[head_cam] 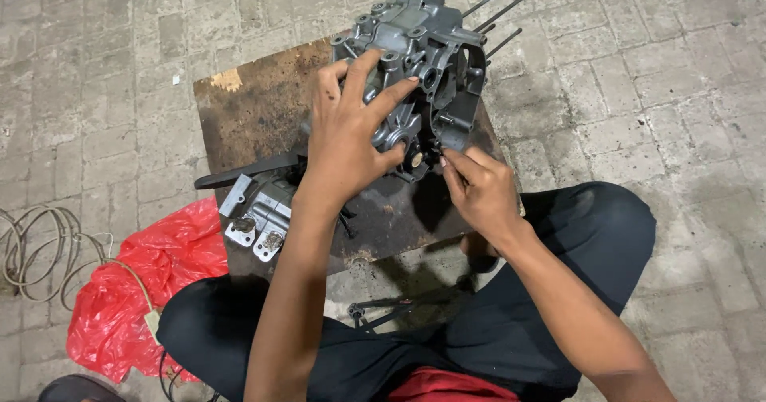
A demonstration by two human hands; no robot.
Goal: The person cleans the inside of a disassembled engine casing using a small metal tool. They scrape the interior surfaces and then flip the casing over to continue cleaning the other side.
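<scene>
Nearest, the person's lap in dark trousers [590, 234] fills the lower edge, and both forearms run out of the picture there, so elbows and body are cut off. Between the knees a thin dark metal tool [381, 310] lies on the paving in shadow, too dim to name. To the left a crumpled red plastic bag [152, 282] rests on the ground with a coil of pale cable [40, 246] beside it, the coil cut by the frame edge. Further on, the right hand [483, 191] has its fingers pinched narrowly together at the lower edge of the engine crankcase [423, 59]; whatever they pinch is too small and hidden to make out. The left hand [347, 135] lies spread wide over the casing's face, palm pressed on it, covering much of its middle. The grey cast crankcase stands on a stained wooden board [255, 107] serving as a counter, tilted up on edge, its long axis running from the hands away toward the upper right, where long threaded studs [499, 15] stick out, pointing away and to the right. Beside the left wrist a smaller grey metal bracket part [259, 214] and a black lever [239, 171] lie on the board, partly hidden by the arm. Beyond, grey paving bricks [678, 91].
</scene>
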